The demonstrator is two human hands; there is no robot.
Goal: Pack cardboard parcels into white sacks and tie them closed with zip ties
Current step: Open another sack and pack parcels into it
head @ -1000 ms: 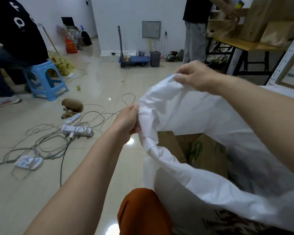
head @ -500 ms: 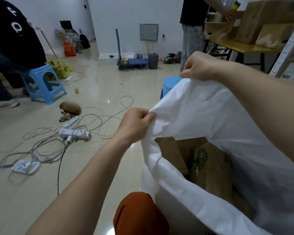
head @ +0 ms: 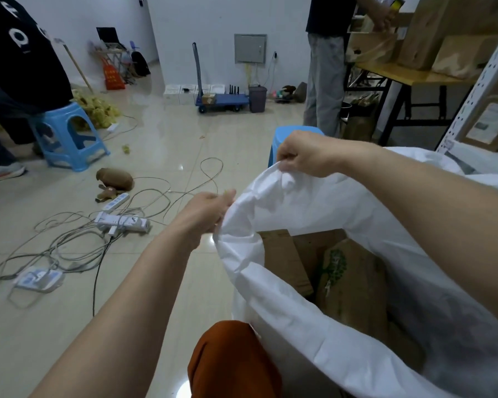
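Left hand (head: 206, 211) and right hand (head: 305, 155), frame centre, each pinch the white sack (head: 314, 211) rim; gather it evenly above the cardboard parcels (head: 342, 271) before tying.

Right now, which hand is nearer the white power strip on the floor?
Left. The left hand grips the sack rim just right of the power strip. The right hand grips the rim farther right and farther back.
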